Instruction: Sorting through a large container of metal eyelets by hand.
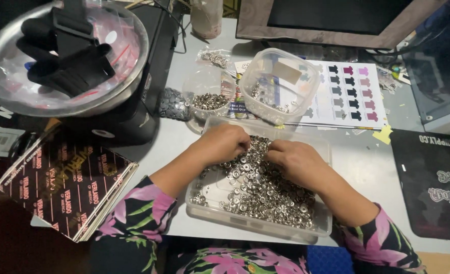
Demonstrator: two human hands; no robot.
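Floral sleeves (133, 213) frame my view. Both hands sit in a clear tray (212, 210) of small metal snaps (265, 193) on the tabletop (367, 162). Left hand (224, 143) has its grip curled together on the snaps at the far edge; right hand (297, 161) likewise (whether either pinches one, I cannot tell). Two clear tubs (280, 83) stand just beyond.
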